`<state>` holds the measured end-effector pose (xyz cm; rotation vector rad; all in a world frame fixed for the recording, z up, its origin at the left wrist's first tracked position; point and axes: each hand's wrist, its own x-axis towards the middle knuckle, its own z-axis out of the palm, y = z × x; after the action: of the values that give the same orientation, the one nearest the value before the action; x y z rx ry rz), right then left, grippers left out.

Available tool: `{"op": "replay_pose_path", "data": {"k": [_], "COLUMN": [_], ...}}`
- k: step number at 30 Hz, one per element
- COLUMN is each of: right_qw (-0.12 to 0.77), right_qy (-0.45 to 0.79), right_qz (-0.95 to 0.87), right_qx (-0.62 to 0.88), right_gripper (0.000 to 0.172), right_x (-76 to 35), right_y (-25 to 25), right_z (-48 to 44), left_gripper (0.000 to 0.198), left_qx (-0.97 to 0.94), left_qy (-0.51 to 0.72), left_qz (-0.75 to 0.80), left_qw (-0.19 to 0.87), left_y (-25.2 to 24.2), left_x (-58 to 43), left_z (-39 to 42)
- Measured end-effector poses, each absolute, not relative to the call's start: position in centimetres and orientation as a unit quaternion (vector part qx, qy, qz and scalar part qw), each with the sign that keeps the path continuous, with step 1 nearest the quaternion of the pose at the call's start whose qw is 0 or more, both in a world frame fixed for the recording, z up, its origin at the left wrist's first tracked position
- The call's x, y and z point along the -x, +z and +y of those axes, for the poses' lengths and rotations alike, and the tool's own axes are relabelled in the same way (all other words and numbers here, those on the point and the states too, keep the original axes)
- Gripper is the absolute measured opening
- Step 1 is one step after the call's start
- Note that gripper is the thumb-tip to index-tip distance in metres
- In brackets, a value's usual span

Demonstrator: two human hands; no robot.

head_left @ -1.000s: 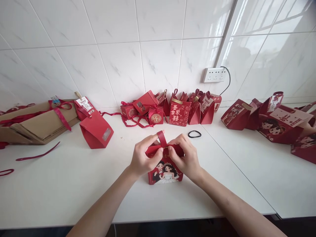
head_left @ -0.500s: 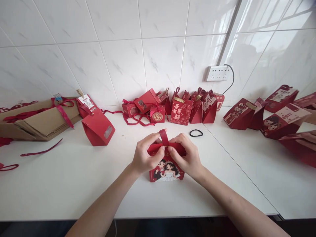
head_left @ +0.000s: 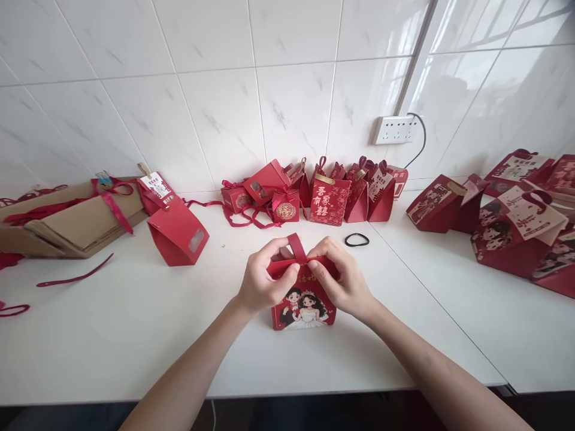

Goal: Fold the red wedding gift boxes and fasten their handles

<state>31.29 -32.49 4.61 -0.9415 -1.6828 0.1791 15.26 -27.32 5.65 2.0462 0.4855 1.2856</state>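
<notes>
A red gift box with a cartoon bride and groom on its front stands upright before me on the white table. My left hand pinches the left part of its top edge, thumb in front and fingers behind. On the right part of the same edge, my right hand is closed too, its thumb close to the middle. Between the two hands a dark red ribbon loop rises from the box top. Fingers behind the box are partly hidden.
Several red gift boxes line the tiled wall, and more boxes crowd the right side. A plain red box stands left, beside a cardboard box holding ribbons. A black band lies behind my right hand.
Both hands keep hold of the box top; my right thumb has shifted slightly upward and right. Another person's hand at the far right has left the view, and the boxes there have changed position.
</notes>
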Motion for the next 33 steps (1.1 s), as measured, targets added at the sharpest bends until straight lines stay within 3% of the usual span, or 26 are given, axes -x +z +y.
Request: {"op": "replay_pose_path", "data": {"k": [6, 10, 14, 18, 23, 30, 33], "right_qw": [0.587, 0.595, 0.597, 0.6, 0.596, 0.6, 0.614], "right_qy": [0.09, 0.134, 0.14, 0.11, 0.112, 0.108, 0.094], "right_qz": [-0.704, -0.698, -0.683, -0.675, -0.67, -0.669, -0.654], "right_qx": [0.39, 0.375, 0.398, 0.415, 0.427, 0.425, 0.431], "right_gripper": [0.011, 0.03, 0.02, 0.01, 0.006, 0.006, 0.008], "right_x": [-31.4, -31.5, -31.5, -31.5, -31.3, -31.3, -31.3], "right_y": [3.9, 3.2, 3.1, 3.2, 3.2, 3.1, 3.0], "right_z": [-32.5, -32.6, -32.4, -32.4, -32.5, -32.5, -32.4], "left_gripper": [0.027, 0.021, 0.015, 0.017, 0.005, 0.02, 0.035], "left_qx": [-0.731, -0.726, -0.722, -0.735, -0.777, -0.776, -0.75], "left_qy": [0.484, 0.464, 0.488, 0.549, 0.514, 0.491, 0.496], "left_qz": [0.203, 0.178, 0.195, 0.178, 0.151, 0.155, 0.151], "left_qw": [0.437, 0.476, 0.451, 0.355, 0.331, 0.364, 0.411], "left_y": [5.3, 5.0, 4.9, 5.0, 5.2, 5.2, 4.8], "left_x": [-15.3, -15.2, -15.4, -15.6, -15.4, -15.3, -15.5], "left_z": [-26.9, -26.7, -26.9, -27.2, -27.1, -27.2, -27.1]}}
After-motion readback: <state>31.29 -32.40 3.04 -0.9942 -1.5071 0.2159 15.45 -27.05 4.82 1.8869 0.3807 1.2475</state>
